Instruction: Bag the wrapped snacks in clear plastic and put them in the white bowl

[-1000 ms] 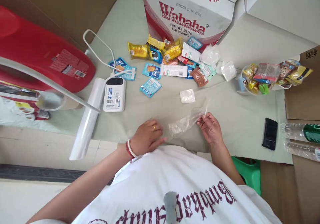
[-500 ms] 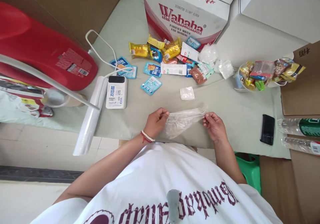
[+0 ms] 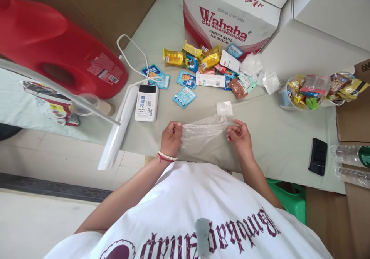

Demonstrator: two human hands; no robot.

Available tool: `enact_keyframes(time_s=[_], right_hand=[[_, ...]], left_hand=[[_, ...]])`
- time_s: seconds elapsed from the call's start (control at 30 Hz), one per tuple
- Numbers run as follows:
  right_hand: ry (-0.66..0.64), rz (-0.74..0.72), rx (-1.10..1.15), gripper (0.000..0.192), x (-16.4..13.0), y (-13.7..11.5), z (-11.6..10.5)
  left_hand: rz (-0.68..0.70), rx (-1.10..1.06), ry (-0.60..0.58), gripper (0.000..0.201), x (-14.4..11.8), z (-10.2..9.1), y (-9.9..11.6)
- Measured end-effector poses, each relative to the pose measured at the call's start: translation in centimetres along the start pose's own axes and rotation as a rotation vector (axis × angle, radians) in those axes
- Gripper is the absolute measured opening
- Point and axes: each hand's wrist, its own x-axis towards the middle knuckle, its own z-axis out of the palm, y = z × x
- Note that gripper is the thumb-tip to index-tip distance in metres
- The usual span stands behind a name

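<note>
A thin clear plastic bag (image 3: 204, 132) is stretched out above the table in front of me. My left hand (image 3: 171, 136) pinches its left end between thumb and fingers; a white beaded bracelet and a red string circle that wrist. At the bag's right end, my right hand (image 3: 239, 136) has its fingers apart, with the fingertips right beside the film. Whether they still touch it is hard to make out. Just beyond the bag lies a small folded square of clear plastic (image 3: 224, 108).
Snack packets (image 3: 211, 79) are heaped before the Wahaha carton (image 3: 227, 24). A tub of snacks (image 3: 289, 104) and a black phone (image 3: 318, 157) are at right. To the left are a white power bank (image 3: 147, 103), a film roll (image 3: 118, 130) and a red jug (image 3: 106, 64).
The right hand's fingers have spread from their pinch on the bag's right end. The left hand keeps its hold. My view has shifted, so the table things appear further right.
</note>
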Motion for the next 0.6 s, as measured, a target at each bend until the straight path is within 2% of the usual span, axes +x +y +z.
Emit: enact_keyframes(time_s=[0.07, 0.1, 0.17, 0.23, 0.3, 0.37, 0.43, 0.53, 0.6], right_hand=[[0.102, -0.148, -0.132, 0.039, -0.4, -0.6, 0.1], [0.093, -0.208, -0.159, 0.030, -0.8, -1.0, 0.5], [-0.099, -0.247, -0.140, 0.022, -1.7, -1.8, 2.1], [-0.391, -0.218, -0.119, 0.028, -2.5, -2.3, 4.4], [-0.570, -0.215, -0.137, 0.036, -2.7, -2.3, 6.7], [-0.605, -0.230, -0.129, 0.028, -2.5, -1.8, 8.3], [-0.599, -0.188, -0.054, 0.023, -2.0, -1.2, 8.7], [-0.589, -0.067, 0.067, 0.027, -1.2, -0.8, 7.7], [-0.545, -0.045, 0.079, 0.029, -1.0, -1.0, 6.7]], left_hand=[[-0.030, -0.098, 0.026, 0.049, 0.1, 0.0, 0.1], [-0.047, -0.146, 0.026, 0.052, 0.0, 0.2, 0.3], [-0.086, -0.229, 0.007, 0.057, -0.5, 0.9, 0.8], [-0.107, -0.275, -0.038, 0.062, -1.0, 1.8, 1.5], [-0.115, -0.313, -0.089, 0.066, -1.3, 2.4, 2.0], [-0.136, -0.358, -0.124, 0.070, -1.3, 2.7, 2.4], [-0.173, -0.406, -0.114, 0.073, -1.0, 2.6, 2.5], [-0.233, -0.471, -0.074, 0.074, -0.2, 2.0, 2.3], [-0.271, -0.506, -0.060, 0.074, 0.3, 1.7, 2.0]])
